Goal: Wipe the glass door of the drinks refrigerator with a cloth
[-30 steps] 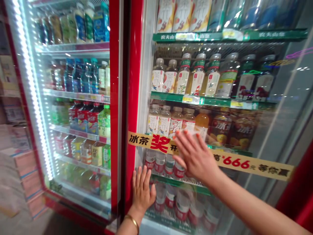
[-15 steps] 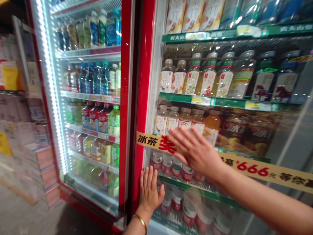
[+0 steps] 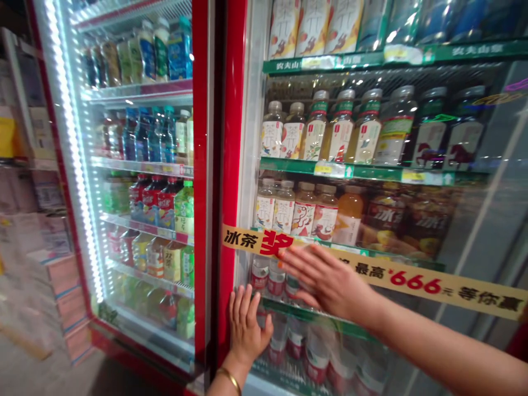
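Both my hands lie flat on the glass door (image 3: pixel 466 220) of the right-hand drinks fridge. My left hand (image 3: pixel 246 325), with a gold bangle on the wrist, is open and presses the lower left of the door beside its red frame (image 3: pixel 227 181). My right hand (image 3: pixel 324 279) is open too, fingers spread, on the glass just under a yellow banner sticker (image 3: pixel 412 278) with red and black characters. Behind the glass stand rows of tea bottles (image 3: pixel 305 212) and small red-labelled bottles (image 3: pixel 268 278) on green-edged shelves.
A second red-framed fridge (image 3: pixel 140 181) stands to the left, brightly lit, full of bottled drinks on several shelves. Stacked cardboard boxes (image 3: pixel 45 264) fill the far left along the floor.
My right hand slid down and left across the glass, from over the banner to just below it. My left hand stayed on the door's lower left. The view swayed a little.
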Motion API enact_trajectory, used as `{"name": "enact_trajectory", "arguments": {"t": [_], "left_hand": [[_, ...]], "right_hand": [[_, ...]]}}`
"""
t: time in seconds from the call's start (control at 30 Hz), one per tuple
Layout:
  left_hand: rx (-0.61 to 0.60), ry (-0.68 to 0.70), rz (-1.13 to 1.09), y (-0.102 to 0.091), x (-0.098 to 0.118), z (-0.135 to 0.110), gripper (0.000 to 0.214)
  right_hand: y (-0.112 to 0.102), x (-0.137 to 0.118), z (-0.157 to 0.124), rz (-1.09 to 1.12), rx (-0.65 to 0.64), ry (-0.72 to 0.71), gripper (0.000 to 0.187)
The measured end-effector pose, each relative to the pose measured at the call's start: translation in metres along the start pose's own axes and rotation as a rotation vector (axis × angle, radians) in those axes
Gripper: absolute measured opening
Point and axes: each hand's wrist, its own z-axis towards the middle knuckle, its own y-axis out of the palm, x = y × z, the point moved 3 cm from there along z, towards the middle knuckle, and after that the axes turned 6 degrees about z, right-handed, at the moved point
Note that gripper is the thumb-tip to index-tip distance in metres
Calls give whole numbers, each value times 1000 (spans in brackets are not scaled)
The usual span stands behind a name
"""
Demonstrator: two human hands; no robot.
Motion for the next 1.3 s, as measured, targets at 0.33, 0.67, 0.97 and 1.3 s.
{"name": "enact_trajectory", "arguments": {"t": [0.33, 0.67, 0.97, 1.3], "left_hand": [[-13, -19, -64, -5, -5, 3, 78], [-73, 39, -92, -1, 14, 38, 86], [-80, 91, -47, 12, 13, 26, 87], [-119, 64, -43, 13, 12, 23, 86]], "right_hand": [[-24, -6, -87, -132, 92, 727, 87], [-37, 18, -177, -168, 241, 1346, 82], [22, -125, -158, -53, 24, 708, 83], [29, -116, -111, -50, 154, 1210, 89]]}}
